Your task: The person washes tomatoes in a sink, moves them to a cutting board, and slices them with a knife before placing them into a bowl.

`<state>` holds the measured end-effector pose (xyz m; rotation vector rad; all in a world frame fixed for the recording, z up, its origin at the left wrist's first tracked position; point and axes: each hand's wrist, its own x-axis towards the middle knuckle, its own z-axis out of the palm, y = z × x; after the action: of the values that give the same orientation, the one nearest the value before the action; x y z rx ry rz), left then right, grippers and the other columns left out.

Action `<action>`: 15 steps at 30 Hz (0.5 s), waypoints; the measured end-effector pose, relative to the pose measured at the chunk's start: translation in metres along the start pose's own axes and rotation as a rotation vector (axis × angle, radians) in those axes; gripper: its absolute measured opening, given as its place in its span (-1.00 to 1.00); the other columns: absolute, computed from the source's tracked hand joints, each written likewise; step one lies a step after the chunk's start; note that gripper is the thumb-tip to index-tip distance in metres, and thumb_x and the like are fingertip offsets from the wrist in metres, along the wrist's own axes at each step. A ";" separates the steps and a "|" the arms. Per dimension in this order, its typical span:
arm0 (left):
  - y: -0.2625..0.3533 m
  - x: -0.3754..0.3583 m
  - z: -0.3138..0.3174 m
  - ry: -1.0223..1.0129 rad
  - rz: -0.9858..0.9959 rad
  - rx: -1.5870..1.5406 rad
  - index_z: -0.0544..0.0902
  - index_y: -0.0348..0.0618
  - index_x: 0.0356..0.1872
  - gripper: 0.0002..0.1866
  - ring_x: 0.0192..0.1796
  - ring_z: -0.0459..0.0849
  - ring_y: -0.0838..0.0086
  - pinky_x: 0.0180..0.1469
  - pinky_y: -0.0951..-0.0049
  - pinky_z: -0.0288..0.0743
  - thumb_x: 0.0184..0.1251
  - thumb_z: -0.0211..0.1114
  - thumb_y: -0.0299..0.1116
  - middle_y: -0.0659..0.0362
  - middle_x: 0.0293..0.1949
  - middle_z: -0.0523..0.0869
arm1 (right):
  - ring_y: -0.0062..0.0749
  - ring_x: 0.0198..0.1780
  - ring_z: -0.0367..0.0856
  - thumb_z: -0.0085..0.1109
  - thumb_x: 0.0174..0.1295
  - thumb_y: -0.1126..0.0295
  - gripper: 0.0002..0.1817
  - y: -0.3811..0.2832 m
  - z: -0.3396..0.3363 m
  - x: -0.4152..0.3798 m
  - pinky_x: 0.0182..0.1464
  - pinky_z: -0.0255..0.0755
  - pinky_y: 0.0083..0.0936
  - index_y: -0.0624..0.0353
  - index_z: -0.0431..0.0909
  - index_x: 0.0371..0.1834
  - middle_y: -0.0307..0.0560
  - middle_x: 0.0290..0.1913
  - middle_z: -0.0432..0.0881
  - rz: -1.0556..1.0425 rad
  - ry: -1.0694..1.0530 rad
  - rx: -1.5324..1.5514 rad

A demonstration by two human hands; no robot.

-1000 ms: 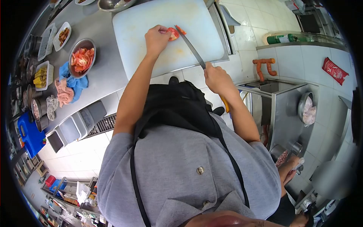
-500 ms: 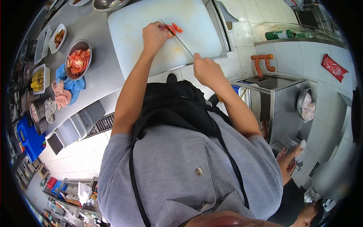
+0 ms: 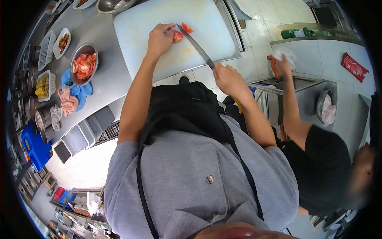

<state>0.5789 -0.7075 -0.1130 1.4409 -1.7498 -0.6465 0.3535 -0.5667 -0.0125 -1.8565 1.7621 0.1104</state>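
Observation:
My right hand (image 3: 230, 81) is closed round the handle of a knife (image 3: 197, 47), its blade slanting up and left over the white cutting board (image 3: 139, 44). At the blade's left side lies a red tomato piece (image 3: 177, 36). The bent fingers of my left hand (image 3: 161, 39) hold this piece at its left edge. A smaller tomato wedge (image 3: 187, 27) rests apart on the board, just right of the knife tip. To the left, a metal bowl (image 3: 95, 71) is filled with cut tomato.
Blue (image 3: 82, 93) and pink (image 3: 67, 100) cloths lie by the bowl. White baskets (image 3: 47, 51) and a dish of brown food (image 3: 62, 42) stand farther left. A co-worker's arm (image 3: 292, 99) reaches over the sink unit at my right, with something white in the hand.
The knife has moved right, off the tomato piece, and my right hand has shifted right and down. The co-worker has come closer and stretched an arm toward the sink.

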 end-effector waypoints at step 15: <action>0.016 -0.012 -0.007 -0.235 -0.120 -0.134 0.74 -0.25 -0.17 -0.78 -0.25 0.71 0.44 -0.12 0.45 0.59 0.16 0.37 -0.43 0.07 -0.27 0.77 | 0.41 -0.34 0.60 -0.05 0.40 0.37 -0.82 -0.004 -0.020 -0.020 -0.23 0.42 0.22 0.31 0.35 -0.20 0.35 -0.50 0.60 -0.080 0.036 -0.115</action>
<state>0.5762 -0.6911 -0.0991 1.4313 -1.7669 -1.0131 0.3481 -0.5581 0.0145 -2.0204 1.7347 0.1519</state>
